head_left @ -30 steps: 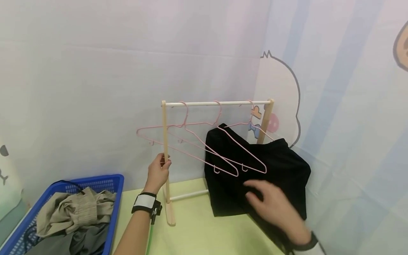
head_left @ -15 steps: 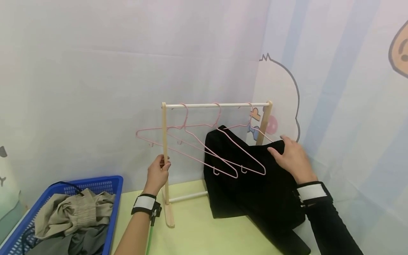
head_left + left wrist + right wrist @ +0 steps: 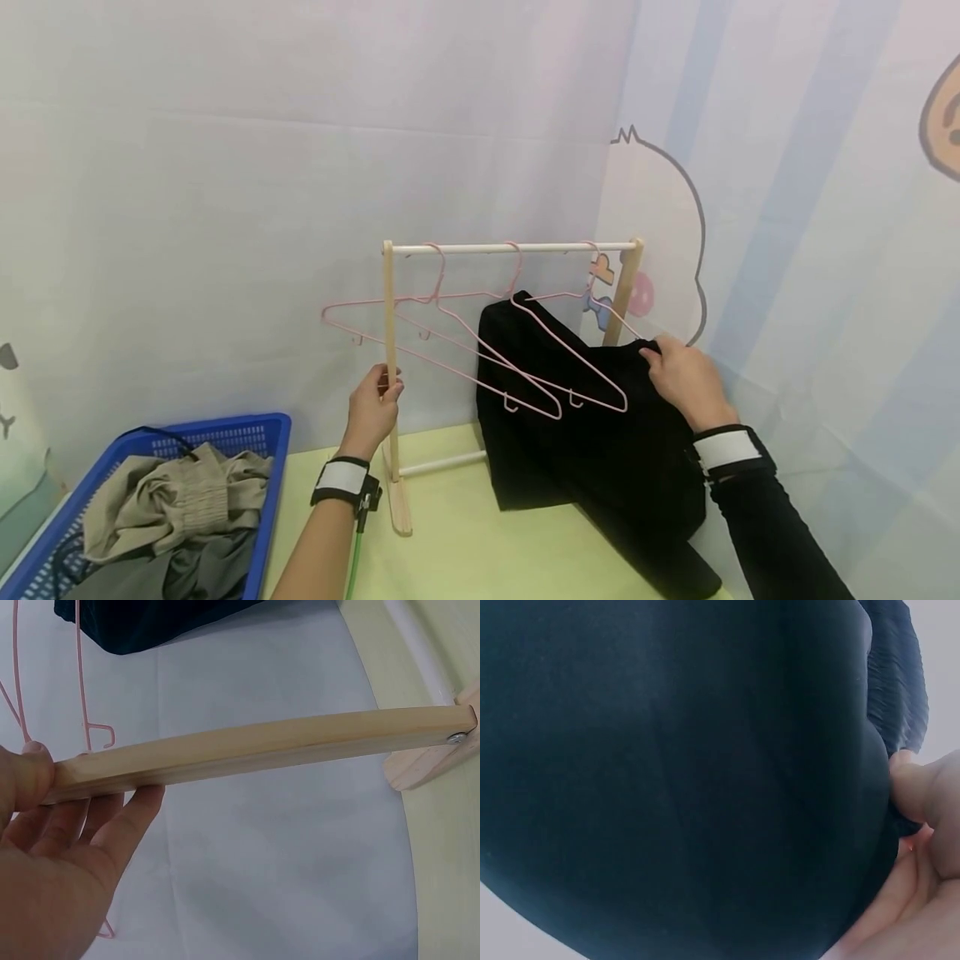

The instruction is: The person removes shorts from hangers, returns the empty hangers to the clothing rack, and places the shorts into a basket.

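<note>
My left hand (image 3: 372,414) grips the near wooden upright (image 3: 390,333) of a small clothes rack. In the left wrist view, the thumb lies on one side of the upright (image 3: 285,742) and the fingers on the other. A pair of black trousers (image 3: 600,458) hangs from the rightmost pink hanger (image 3: 615,315). At the right end of that hanger, my right hand (image 3: 692,385) pinches the waistband. The right wrist view is mostly filled by the trousers (image 3: 690,787), with thumb and fingers bunching the fabric at the right edge.
Two bare pink hangers (image 3: 441,287) hang from the white rail (image 3: 480,248), overlapping the trousers from the head view. A blue basket (image 3: 279,492) with beige clothing (image 3: 180,500) and dark grey clothing stands at the left on the yellow table (image 3: 450,550). Curtains enclose the back and right.
My right hand has moved up from in front of the trousers to their right upper corner and now pinches the waistband there. The left hand stays on the upright.
</note>
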Demonstrator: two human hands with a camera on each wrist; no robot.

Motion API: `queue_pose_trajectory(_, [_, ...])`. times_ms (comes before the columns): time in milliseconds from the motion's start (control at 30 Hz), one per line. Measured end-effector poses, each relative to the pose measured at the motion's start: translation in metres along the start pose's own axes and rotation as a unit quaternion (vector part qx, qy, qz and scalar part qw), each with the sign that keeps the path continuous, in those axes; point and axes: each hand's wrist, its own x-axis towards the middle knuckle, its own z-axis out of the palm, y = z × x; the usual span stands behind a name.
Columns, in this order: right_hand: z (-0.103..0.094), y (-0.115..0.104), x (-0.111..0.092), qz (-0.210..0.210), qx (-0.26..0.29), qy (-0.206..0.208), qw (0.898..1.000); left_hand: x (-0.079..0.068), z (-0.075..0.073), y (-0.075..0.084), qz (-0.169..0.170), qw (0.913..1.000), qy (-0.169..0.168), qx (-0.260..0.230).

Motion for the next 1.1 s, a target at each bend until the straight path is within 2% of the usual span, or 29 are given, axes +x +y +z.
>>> queue_pose_trajectory(200, [0.004,0.003,-0.002,-0.007,-0.001,0.023,1.0,-0.001,0.002,0.001,0.001,1.0,0.004,-0.001])
queue_pose_trajectory(367, [0.008,0.008,-0.001,-0.002,-0.002,0.064,0.998,0.002,0.005,0.001,0.005,1.0,0.003,-0.003])
queue_pose_trajectory(500, [0.002,0.007,0.001,0.003,-0.008,0.101,0.995,0.004,0.008,0.0,0.007,1.0,0.002,-0.004])
queue_pose_trajectory(600, [-0.009,0.007,0.003,0.014,-0.009,0.115,0.993,0.005,0.01,-0.001,0.006,1.0,0.003,-0.007])
queue_pose_trajectory(833, [-0.034,0.015,-0.01,0.043,-0.004,0.072,0.996,0.007,0.01,-0.002,0.007,1.0,0.002,-0.006])
queue_pose_trajectory(967, [-0.033,0.027,-0.028,0.032,0.009,0.067,0.997,0.009,0.008,-0.002,0.004,1.0,0.001,-0.002])
queue_pose_trajectory(1100, [-0.023,0.035,-0.049,0.016,0.005,0.074,0.997,0.01,0.006,-0.003,0.002,1.0,-0.002,0.002])
